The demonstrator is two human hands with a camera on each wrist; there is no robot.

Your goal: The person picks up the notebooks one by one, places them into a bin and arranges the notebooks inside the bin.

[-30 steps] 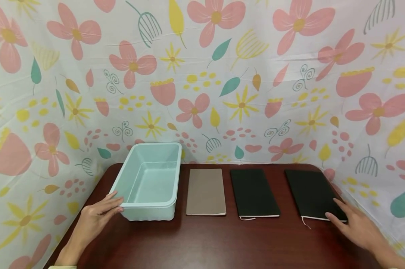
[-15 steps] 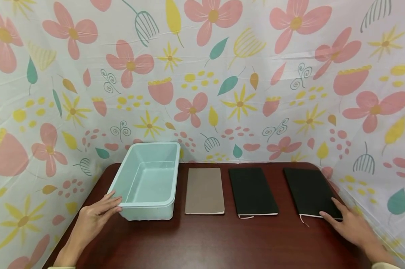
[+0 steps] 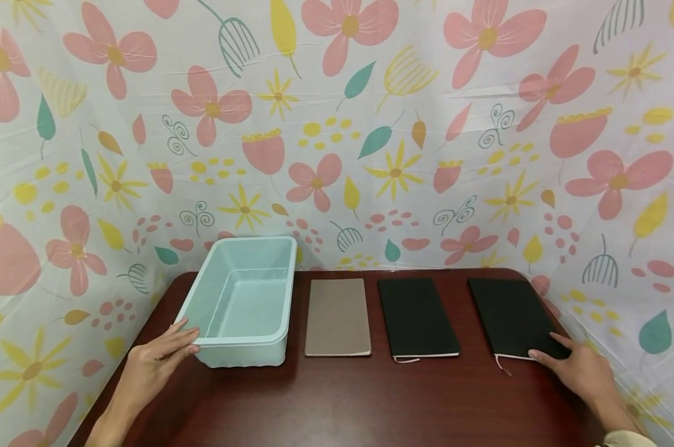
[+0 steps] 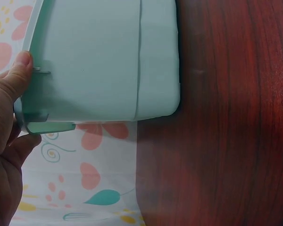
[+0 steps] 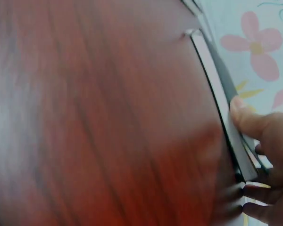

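My left hand (image 3: pixel 153 366) grips the near left corner of a pale green plastic tub (image 3: pixel 241 355). In the left wrist view the thumb lies against the outside of the tub (image 4: pixel 99 61), and a finger curls at its rim. Far right on the table, my right hand (image 3: pixel 585 375) holds the near right corner of a black notebook (image 3: pixel 518 316) with a white ribbon. The right wrist view shows the thumb on the notebook's cover (image 5: pixel 220 59) and fingers around the corner; some fingertips are hidden. The notebook lies flat.
Between tub and right-hand notebook lie a taupe notebook (image 3: pixel 338 316) and another black notebook (image 3: pixel 417 316) with a ribbon. All stand on a dark red wooden table (image 3: pixel 337 397). A flower-print curtain (image 3: pixel 325 133) hangs behind and along both sides.
The head view has shifted slightly. My right hand has slid a little left at the notebook's corner, and its sleeve shows more. My left hand stays on the tub.
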